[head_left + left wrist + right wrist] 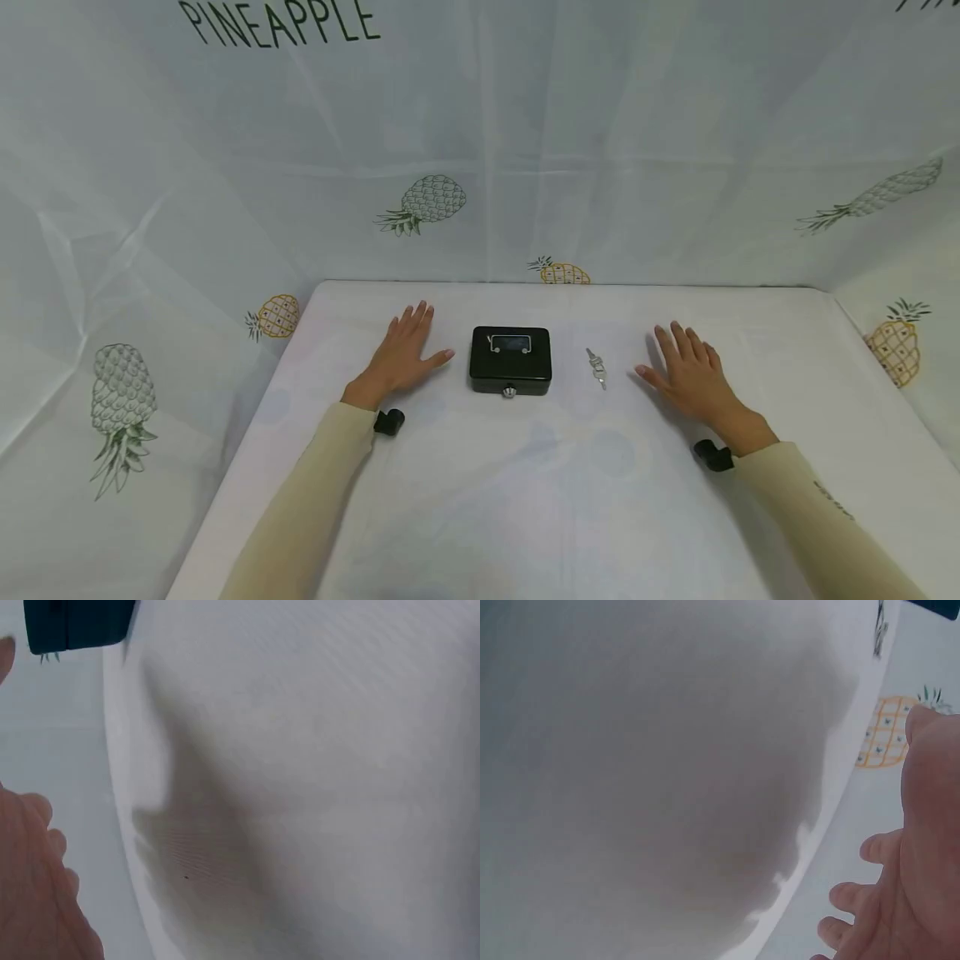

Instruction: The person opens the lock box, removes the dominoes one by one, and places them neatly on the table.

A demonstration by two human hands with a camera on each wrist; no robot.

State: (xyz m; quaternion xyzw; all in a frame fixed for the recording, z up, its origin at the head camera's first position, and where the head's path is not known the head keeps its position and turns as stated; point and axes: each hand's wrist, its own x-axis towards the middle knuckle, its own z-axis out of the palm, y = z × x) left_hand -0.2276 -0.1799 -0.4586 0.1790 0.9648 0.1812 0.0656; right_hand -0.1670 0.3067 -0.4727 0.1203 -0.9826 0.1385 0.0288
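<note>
A black cash box (511,361) with a lid handle and a front lock sits closed on the white table. Just right of it lie small silver keys (597,367) on a ring. To the box's left is my left hand (402,353), palm down with fingers straight and thumb pointing at the box. My right hand (692,375) is spread on the far side of the keys, its thumb nearest them. Both hands hold nothing. In the left wrist view the box (79,622) shows at the top corner; the keys (880,631) appear at the top of the right wrist view.
The white-covered table (480,500) ends at a back edge against a hanging white curtain (637,167) printed with pineapples. More of this cloth hangs along the left and right sides. A small black wrist camera (389,422) is worn under the left sleeve, another (713,455) under the right.
</note>
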